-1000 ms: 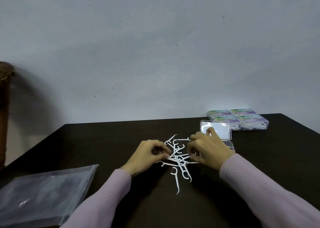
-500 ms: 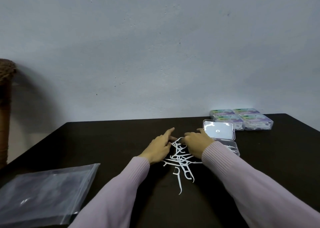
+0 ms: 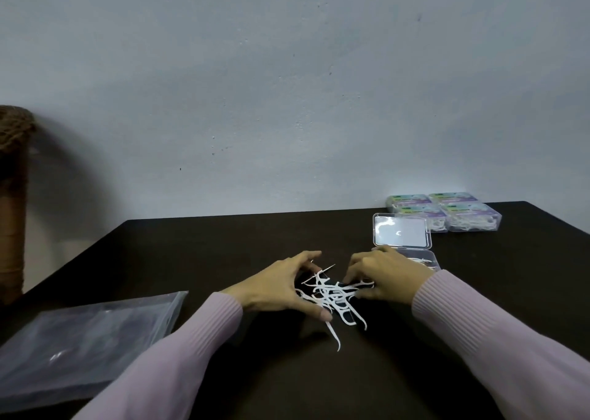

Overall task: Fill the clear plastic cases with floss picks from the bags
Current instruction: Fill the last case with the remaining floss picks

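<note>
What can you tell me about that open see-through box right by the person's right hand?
The open clear case looks like thin, transparent hard plastic, rectangular with rounded corners. Its lid is swung back towards the wall and catches a bright glare. The shallow base, nearer the person, holds a few white floss picks and is partly hidden behind the right hand. It sits on the dark table, just in front of four closed, filled cases. Whether the hand touches it cannot be told.

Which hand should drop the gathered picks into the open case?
Right. The right hand sits beside the open case; the left hand is across the floss picks, farther away.
</note>
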